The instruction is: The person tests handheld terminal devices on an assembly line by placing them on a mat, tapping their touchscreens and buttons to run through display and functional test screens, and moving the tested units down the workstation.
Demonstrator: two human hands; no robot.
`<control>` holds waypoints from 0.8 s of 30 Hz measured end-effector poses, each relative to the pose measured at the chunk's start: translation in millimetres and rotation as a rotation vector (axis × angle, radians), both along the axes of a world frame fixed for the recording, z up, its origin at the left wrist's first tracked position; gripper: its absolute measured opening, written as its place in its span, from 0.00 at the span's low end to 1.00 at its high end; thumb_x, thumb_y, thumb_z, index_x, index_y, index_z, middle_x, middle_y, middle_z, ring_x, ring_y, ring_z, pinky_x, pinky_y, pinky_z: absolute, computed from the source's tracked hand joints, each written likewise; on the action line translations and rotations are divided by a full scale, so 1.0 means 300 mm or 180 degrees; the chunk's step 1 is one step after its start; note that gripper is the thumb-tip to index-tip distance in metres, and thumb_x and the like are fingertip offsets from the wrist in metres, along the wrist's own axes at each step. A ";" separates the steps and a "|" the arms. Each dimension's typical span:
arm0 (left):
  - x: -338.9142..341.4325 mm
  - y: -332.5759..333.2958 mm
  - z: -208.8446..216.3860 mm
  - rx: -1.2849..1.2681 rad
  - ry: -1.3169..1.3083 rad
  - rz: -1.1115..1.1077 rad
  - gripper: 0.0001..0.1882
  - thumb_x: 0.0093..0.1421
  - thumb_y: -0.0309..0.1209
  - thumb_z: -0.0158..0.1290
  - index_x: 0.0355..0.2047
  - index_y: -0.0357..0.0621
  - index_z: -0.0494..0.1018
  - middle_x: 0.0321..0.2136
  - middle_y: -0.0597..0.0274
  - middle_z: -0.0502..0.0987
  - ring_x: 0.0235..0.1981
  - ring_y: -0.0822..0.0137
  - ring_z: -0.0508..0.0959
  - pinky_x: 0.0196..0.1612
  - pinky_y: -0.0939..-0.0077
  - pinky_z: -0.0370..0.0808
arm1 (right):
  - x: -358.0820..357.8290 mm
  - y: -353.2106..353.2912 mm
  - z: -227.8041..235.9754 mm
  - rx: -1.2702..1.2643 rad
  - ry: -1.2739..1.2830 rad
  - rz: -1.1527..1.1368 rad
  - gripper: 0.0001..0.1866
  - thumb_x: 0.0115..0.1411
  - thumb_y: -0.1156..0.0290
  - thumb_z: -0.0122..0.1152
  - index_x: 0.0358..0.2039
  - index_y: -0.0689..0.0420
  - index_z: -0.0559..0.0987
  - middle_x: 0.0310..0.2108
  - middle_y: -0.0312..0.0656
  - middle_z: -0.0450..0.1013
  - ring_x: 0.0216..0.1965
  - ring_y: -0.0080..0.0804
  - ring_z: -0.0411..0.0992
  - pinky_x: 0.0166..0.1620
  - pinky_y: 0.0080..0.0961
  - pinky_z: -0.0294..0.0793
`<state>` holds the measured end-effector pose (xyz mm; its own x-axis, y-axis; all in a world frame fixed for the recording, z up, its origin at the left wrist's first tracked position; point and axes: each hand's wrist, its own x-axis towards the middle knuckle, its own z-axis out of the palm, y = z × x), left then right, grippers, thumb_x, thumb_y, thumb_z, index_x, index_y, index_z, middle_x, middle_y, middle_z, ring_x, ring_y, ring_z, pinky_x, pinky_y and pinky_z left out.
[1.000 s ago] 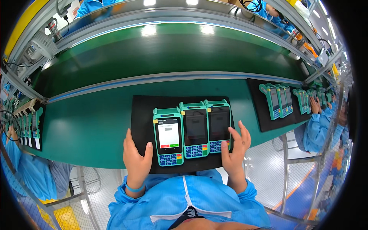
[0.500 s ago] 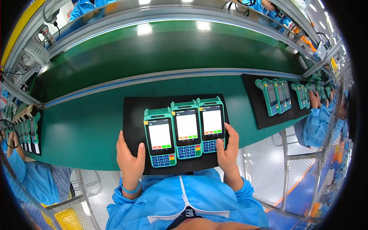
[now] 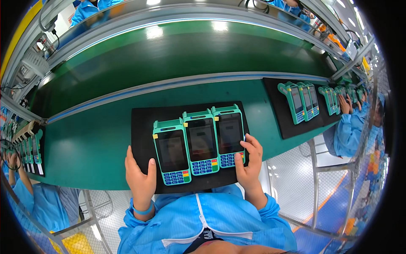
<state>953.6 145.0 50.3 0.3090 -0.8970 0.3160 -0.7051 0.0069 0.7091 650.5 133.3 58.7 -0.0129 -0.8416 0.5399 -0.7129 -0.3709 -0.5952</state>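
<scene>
Three green handheld payment terminals (image 3: 171, 150) (image 3: 201, 142) (image 3: 229, 131) lie side by side on a black mat (image 3: 141, 127), keypads toward me. Their screens are dark, and each has a small yellow tab at its upper left corner. My left hand (image 3: 141, 175) rests at the mat's left edge, open, thumb apart from the fingers and nothing held. My right hand (image 3: 250, 163) closes on the lower right side of the rightmost terminal, its thumb at the keypad and its bent fingers at the screen's edge. What the far fingers touch is hidden.
Beyond the green worktop (image 3: 93, 144) runs a dark green conveyor belt (image 3: 190, 51) behind a metal rail (image 3: 160, 86). More terminals stand on a black mat (image 3: 281, 114) at right, by a co-worker (image 3: 353, 133). Another person (image 3: 46, 203) works at left near a row of terminals (image 3: 31, 148).
All three screens have gone from lit white to dark. My right hand's fingers have bent in over the right terminal's edge. My left hand has hardly moved.
</scene>
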 end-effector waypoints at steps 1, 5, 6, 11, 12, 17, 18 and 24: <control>-0.002 0.000 0.001 0.0001 0.0005 -0.0007 0.35 0.62 0.32 0.57 0.64 0.27 0.57 0.58 0.34 0.66 0.59 0.41 0.70 0.61 0.57 0.68 | 0.001 0.001 -0.001 -0.0021 -0.0034 0.0002 0.18 0.61 0.73 0.58 0.51 0.61 0.74 0.61 0.54 0.64 0.60 0.48 0.64 0.62 0.38 0.62; -0.006 0.002 0.015 0.0075 0.0142 -0.0007 0.35 0.62 0.32 0.57 0.64 0.27 0.57 0.59 0.33 0.66 0.60 0.41 0.69 0.61 0.57 0.67 | 0.009 0.002 0.011 0.0124 0.0081 -0.0072 0.14 0.61 0.73 0.59 0.47 0.61 0.78 0.62 0.55 0.62 0.62 0.48 0.61 0.63 0.40 0.61; -0.008 0.002 0.018 0.0092 0.0177 0.0000 0.35 0.62 0.32 0.57 0.64 0.27 0.57 0.59 0.33 0.66 0.60 0.41 0.69 0.61 0.57 0.67 | 0.009 0.003 0.015 0.0122 0.0082 -0.0067 0.14 0.61 0.73 0.59 0.47 0.61 0.78 0.62 0.55 0.62 0.62 0.48 0.61 0.63 0.40 0.61; -0.002 0.004 0.009 0.0073 0.0101 -0.0011 0.36 0.61 0.33 0.57 0.64 0.26 0.57 0.58 0.33 0.66 0.59 0.41 0.70 0.61 0.57 0.68 | 0.018 0.017 0.032 -0.0051 0.0552 -0.0221 0.16 0.57 0.72 0.62 0.47 0.59 0.79 0.64 0.57 0.60 0.63 0.52 0.59 0.65 0.45 0.55; 0.001 0.004 0.006 0.0087 0.0063 -0.0025 0.36 0.61 0.33 0.57 0.64 0.26 0.57 0.58 0.34 0.66 0.59 0.41 0.70 0.61 0.57 0.68 | 0.032 0.023 0.050 -0.0067 0.0701 -0.0116 0.16 0.56 0.72 0.63 0.46 0.57 0.80 0.64 0.57 0.60 0.63 0.52 0.58 0.65 0.47 0.53; 0.005 0.005 0.007 0.0066 0.0156 -0.0068 0.36 0.61 0.33 0.57 0.64 0.26 0.57 0.58 0.34 0.67 0.59 0.42 0.70 0.60 0.58 0.69 | 0.132 0.048 0.086 0.0119 0.1320 0.0204 0.19 0.57 0.61 0.64 0.49 0.48 0.83 0.67 0.56 0.56 0.68 0.56 0.49 0.67 0.57 0.37; 0.008 0.007 0.005 0.0043 0.0168 -0.0072 0.36 0.61 0.33 0.57 0.64 0.26 0.57 0.58 0.34 0.67 0.59 0.42 0.71 0.60 0.58 0.69 | 0.151 0.042 0.096 0.0216 0.1434 0.0193 0.19 0.57 0.60 0.64 0.49 0.48 0.83 0.68 0.57 0.56 0.69 0.56 0.49 0.67 0.58 0.37; 0.017 0.010 0.010 -0.0047 0.0292 -0.0124 0.37 0.60 0.33 0.58 0.64 0.26 0.57 0.55 0.36 0.69 0.55 0.43 0.73 0.57 0.59 0.71 | 0.224 0.037 0.121 0.0381 0.1411 0.0464 0.20 0.58 0.56 0.65 0.50 0.46 0.82 0.70 0.57 0.52 0.69 0.59 0.47 0.67 0.58 0.37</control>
<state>958.7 147.9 53.3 0.3022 -0.9044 0.3013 -0.6363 0.0440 0.7702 717.8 144.6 94.9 0.3193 -0.8742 0.3659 -0.8532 -0.4332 -0.2904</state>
